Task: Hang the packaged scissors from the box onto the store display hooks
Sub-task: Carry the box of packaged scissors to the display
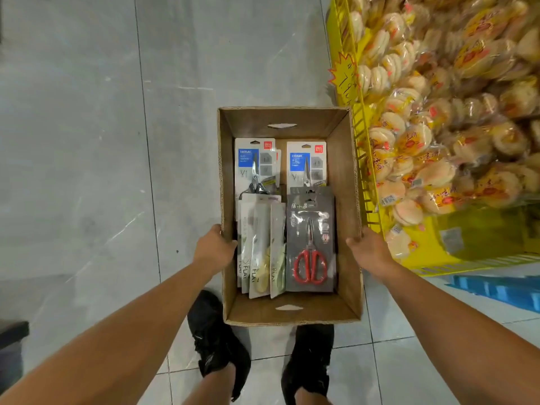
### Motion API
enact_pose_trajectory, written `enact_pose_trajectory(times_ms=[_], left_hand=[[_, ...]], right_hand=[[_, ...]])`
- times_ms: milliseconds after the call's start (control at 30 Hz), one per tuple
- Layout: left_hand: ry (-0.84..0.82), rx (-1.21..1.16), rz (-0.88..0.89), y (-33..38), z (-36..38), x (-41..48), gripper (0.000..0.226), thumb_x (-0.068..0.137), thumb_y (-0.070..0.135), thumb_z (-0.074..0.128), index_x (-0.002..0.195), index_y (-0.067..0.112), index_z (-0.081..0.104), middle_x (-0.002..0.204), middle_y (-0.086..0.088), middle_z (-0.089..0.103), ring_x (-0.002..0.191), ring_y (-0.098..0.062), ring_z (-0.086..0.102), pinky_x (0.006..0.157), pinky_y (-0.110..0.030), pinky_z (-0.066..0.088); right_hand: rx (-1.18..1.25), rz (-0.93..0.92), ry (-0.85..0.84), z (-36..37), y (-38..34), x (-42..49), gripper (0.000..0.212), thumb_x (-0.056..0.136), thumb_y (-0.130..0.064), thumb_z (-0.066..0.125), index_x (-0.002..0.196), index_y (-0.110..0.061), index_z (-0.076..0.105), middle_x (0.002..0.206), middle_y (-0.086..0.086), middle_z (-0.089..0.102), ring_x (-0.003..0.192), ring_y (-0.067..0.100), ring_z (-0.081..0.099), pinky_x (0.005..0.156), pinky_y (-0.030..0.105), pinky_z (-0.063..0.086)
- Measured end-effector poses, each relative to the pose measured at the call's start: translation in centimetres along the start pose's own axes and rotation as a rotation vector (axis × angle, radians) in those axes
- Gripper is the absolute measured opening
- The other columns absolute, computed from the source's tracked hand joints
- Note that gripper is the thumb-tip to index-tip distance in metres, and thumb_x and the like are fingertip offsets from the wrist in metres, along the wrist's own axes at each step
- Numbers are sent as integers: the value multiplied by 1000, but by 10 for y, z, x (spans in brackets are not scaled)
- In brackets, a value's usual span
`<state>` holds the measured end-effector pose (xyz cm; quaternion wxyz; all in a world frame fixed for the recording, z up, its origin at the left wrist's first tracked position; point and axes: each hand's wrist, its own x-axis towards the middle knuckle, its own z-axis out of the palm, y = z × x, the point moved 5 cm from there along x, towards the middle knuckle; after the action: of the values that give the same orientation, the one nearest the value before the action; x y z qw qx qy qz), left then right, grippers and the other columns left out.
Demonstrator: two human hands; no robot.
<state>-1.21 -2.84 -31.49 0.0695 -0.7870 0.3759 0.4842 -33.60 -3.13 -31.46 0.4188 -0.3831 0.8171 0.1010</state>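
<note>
Clamped on the box (346,182) walls, my left hand (214,248) and right hand (369,249) formed the grip; scissor packs (310,244) looked light, stiff, best pinched at hang-holes.

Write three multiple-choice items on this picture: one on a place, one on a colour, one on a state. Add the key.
1. Where does the pack of red-handled scissors lie?
A. In the box, near right part
B. In the box, far left corner
C. On the floor outside the box

2. What colour is the wire bin of snack packets beside the box?
A. Blue
B. Yellow
C. Black

3. What are the left hand and the right hand doing?
A. Both hang free
B. The left one lifts a pack out
C. Each grips a side wall of the box

Key: 1 A, the dark pack lies close to the right hand. 2 B, its wires and panel are yellow. 3 C, one hand grips each long wall and every pack lies inside.
</note>
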Motion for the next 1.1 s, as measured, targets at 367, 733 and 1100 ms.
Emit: enact_pose_trajectory(times_ms=[367,733,1100], left_hand=[[241,132,195,-13,-9,-8,38,97,12,45,136,13,47,76,-8,64,68,-28,63,64,-41,57],[625,70,264,33,-230,-170,24,97,19,52,109,2,62,78,-23,69,73,-43,64,62,-39,47],[814,81,371,122,-544,-418,15,90,19,50,81,9,56,80,-12,63,79,-36,58,66,-36,43]], right_hand=[[-144,-133,182,-9,-11,-19,23,98,-14,47,99,6,57,96,30,65,91,41,63,68,34,42],[-126,-284,300,-162,-158,-203,21,99,-16,43,97,0,56,100,23,65,95,39,61,64,30,33],[-108,-440,501,-381,-349,-475,31,97,-25,46,107,1,59,114,24,62,110,41,58,85,40,48]])
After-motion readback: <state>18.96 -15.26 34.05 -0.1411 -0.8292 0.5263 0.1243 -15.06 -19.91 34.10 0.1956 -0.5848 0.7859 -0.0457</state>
